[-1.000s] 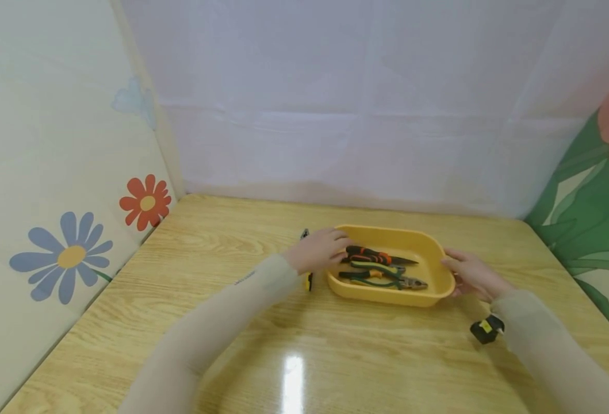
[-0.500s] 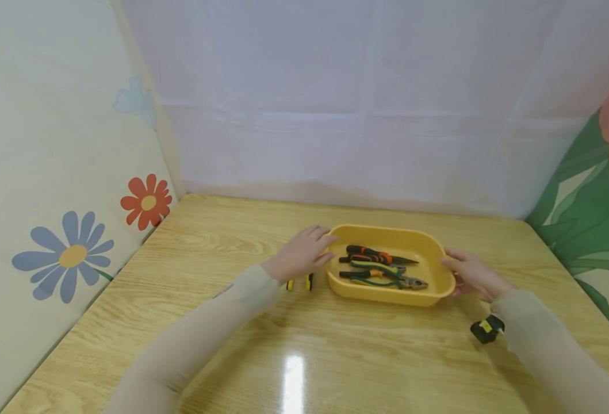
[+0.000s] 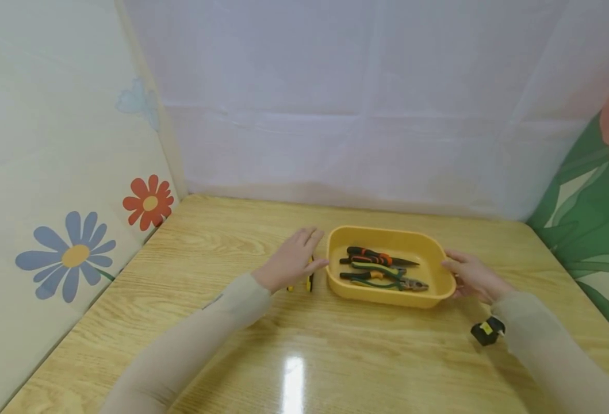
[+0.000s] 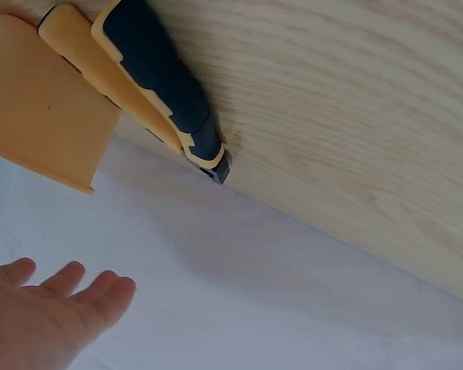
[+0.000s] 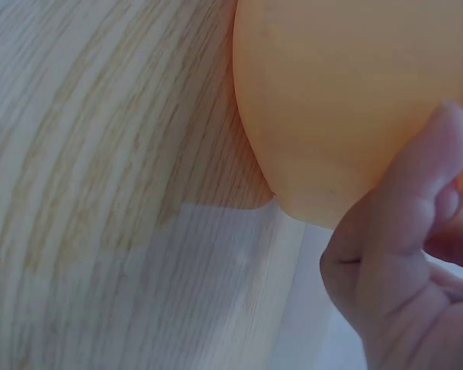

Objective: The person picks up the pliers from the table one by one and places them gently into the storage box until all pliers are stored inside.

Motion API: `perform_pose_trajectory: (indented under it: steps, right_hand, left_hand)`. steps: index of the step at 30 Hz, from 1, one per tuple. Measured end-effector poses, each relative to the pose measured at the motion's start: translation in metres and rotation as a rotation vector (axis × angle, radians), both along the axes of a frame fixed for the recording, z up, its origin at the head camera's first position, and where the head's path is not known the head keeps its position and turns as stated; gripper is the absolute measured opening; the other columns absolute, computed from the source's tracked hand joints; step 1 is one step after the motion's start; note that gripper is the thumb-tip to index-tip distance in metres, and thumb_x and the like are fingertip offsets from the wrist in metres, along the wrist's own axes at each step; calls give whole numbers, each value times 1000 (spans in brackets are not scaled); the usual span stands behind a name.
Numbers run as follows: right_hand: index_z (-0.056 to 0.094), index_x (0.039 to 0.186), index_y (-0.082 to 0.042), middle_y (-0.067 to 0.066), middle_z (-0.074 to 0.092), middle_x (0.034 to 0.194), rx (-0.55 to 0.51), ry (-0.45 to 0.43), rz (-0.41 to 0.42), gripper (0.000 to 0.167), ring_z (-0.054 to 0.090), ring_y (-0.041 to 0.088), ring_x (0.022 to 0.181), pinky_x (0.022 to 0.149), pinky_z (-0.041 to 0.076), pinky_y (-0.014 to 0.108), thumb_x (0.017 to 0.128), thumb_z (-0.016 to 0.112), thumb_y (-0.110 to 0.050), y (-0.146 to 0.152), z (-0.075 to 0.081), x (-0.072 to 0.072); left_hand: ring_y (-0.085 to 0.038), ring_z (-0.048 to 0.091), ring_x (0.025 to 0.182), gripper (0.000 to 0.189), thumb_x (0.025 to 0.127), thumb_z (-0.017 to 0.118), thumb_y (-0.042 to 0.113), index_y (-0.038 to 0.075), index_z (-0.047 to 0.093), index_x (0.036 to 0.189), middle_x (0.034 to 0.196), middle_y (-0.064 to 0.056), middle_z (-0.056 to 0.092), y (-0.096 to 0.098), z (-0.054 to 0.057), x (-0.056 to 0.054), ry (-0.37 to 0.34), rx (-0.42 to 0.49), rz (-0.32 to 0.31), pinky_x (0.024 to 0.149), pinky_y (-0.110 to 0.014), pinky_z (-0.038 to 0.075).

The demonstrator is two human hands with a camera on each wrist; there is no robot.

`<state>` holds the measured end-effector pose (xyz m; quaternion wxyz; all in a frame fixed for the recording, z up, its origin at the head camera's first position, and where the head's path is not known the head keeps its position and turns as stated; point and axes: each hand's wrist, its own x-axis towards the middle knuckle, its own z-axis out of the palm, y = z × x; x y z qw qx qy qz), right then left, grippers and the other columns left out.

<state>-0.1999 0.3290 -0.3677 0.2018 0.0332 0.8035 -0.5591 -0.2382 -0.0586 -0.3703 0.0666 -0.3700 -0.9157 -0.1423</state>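
Observation:
My right hand (image 3: pixel 475 276) grips the right end of a yellow plastic basin (image 3: pixel 387 298); in the right wrist view the thumb (image 5: pixel 416 185) lies along the basin wall (image 5: pixel 331 92) with fingers curled behind. Just left of the basin is my left hand (image 3: pixel 290 260), fingers extended, holding nothing. Partly hidden under it on the table lie pliers (image 3: pixel 310 282) with yellow and black handles. The left wrist view shows these pliers (image 4: pixel 158 69) beside the basin (image 4: pixel 46 100), apart from the left fingers (image 4: pixel 100 297).
Inside the basin lie a black-and-red handled tool (image 3: pixel 368 253) with a pointed tip and green-handled pliers (image 3: pixel 413 284), among several tools. A small black box-like thing (image 3: pixel 485 331) with a yellow label is by the right wrist. Cloth (image 3: pixel 356 155) hangs behind the wooden table (image 3: pixel 232 230).
My left hand has moved left, from over the basin's left rim to beside it, above the yellow-and-black pliers. The right hand and the basin have stayed in place.

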Motion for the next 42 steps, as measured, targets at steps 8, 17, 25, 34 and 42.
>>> perform_pose_trajectory:
  steps: [8,17,25,34,42]
  right_hand:
    - [-4,148,11,25,62,110,24,4,1,64,63,12,79,65,55,32,106,33,-17,3,0,-2]
    - [1,148,15,12,62,113,32,-13,-7,69,63,9,88,79,55,34,101,46,-12,9,5,-10]
    - [3,144,14,5,66,93,5,-72,57,66,65,16,82,71,57,35,98,46,-4,13,11,-19]
    - [12,137,18,4,62,90,81,-149,44,61,63,13,78,68,56,31,95,51,-2,12,19,-29]
    - [20,130,15,6,56,89,67,-190,21,50,62,14,74,63,55,27,95,51,-1,9,23,-30]
  left_hand:
    - [-44,19,142,78,100,49,44,-5,18,152,153,-29,22,-9,-4,8,-120,-12,88,116,-50,15]
    - [-47,17,141,87,97,55,45,-11,15,150,153,-33,18,-10,-14,12,-184,-39,125,115,-50,12]
    - [-50,12,141,95,94,56,51,-8,10,152,155,-32,11,-2,-20,15,-304,-34,207,114,-52,15]
    - [-49,9,142,98,92,56,57,-1,8,155,156,-30,8,5,-28,16,-371,-76,302,114,-51,16]
    - [-51,8,141,103,89,56,62,0,6,155,156,-30,6,10,-27,15,-388,-109,332,113,-51,19]
